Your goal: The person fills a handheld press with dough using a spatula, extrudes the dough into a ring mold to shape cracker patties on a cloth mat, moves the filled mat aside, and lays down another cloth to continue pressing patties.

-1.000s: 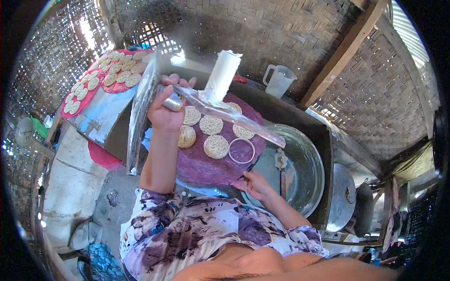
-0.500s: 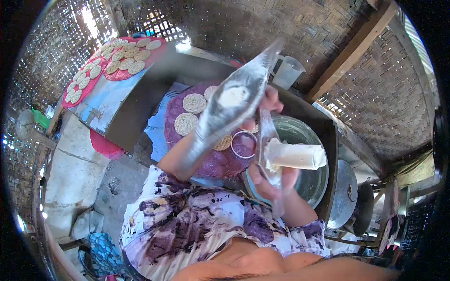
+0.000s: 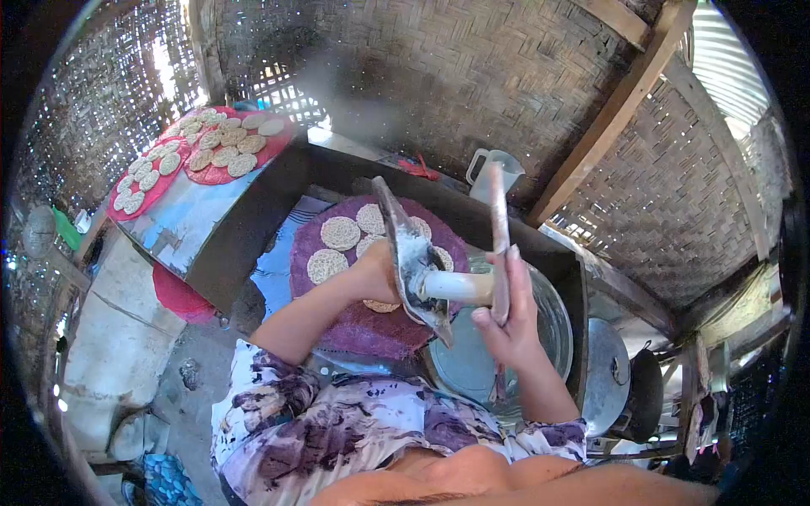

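Note:
Two parts of a hand press are held over the basin. My left hand [image 3: 378, 271] grips the dark wooden lower part [image 3: 412, 244] from behind, its face smeared white around an opening. My right hand [image 3: 516, 325] holds the narrow wooden handle [image 3: 500, 211] of the other part, thumb on one side and fingers on the other. From this handle a whitish cylindrical plunger [image 3: 462, 287] points left, its end at the opening; how deep it sits I cannot tell. Left of the press, round lacy noodle cakes [image 3: 327, 266] lie on a purple mesh mat [image 3: 308, 240].
Below my right hand stands a wide basin [image 3: 553, 337]. A clear plastic jug [image 3: 504, 173] is behind it. More noodle cakes dry on pink mats [image 3: 198, 173] at the far left. A metal lid [image 3: 606, 363] and a dark pan [image 3: 645, 396] stand on the right.
The plunger part has been turned, so its cylinder points left instead of right and meets the lower part. The lower part has swung more edge-on and moved down. The view has shifted slightly.

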`<state>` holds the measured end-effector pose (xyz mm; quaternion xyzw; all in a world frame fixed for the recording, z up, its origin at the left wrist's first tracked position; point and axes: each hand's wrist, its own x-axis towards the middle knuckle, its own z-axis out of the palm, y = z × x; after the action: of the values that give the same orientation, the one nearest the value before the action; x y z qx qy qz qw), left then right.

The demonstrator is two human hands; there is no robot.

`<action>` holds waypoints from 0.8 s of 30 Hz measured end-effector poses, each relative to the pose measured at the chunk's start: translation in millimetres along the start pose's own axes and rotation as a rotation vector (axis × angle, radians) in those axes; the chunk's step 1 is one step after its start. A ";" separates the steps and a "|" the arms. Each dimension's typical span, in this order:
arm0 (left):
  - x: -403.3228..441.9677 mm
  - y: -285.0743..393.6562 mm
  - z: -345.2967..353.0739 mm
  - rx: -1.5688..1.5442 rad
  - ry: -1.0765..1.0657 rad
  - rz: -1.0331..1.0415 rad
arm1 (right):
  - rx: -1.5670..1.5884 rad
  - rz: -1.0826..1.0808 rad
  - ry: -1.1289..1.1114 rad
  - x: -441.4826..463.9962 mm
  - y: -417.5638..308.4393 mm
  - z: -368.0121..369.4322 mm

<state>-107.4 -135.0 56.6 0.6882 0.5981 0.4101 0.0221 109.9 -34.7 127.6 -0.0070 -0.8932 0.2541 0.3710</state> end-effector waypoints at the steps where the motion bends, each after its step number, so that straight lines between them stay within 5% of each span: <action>1: 2.4 16.8 -11.7 0.030 0.027 -0.037 | -0.207 -0.113 -0.026 2.0 -4.9 -1.0; 5: 1.3 12.0 -2.8 -0.023 -0.031 -0.063 | -0.331 -0.124 -0.146 -1.1 -18.2 2.7; 7: 0.0 -8.4 22.2 -0.317 -0.075 -0.075 | -0.326 -0.086 -0.181 -3.2 -21.9 7.1; 11: -4.1 12.9 16.8 -0.013 -0.135 -0.065 | -0.319 -0.016 -0.176 -15.7 -13.5 27.2; 16: -2.8 -4.7 30.9 -0.171 -0.076 -0.128 | -0.232 0.026 -0.224 -4.6 -2.4 28.8; 18: -1.7 -11.4 32.5 -0.316 -0.012 -0.182 | 0.100 0.158 -0.129 -8.4 18.9 28.8; 21: 1.2 -20.0 38.8 -0.372 0.207 -0.113 | 0.849 0.827 -0.468 -54.8 70.3 15.9; 24: 19.8 0.0 -0.9 -0.936 -0.121 -0.149 | 1.111 0.884 -0.589 -47.9 49.2 10.5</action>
<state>-108.9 -118.8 67.9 0.5823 0.3943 0.5919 0.3938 128.9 -6.2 67.2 -0.1080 -0.6104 0.7816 -0.0694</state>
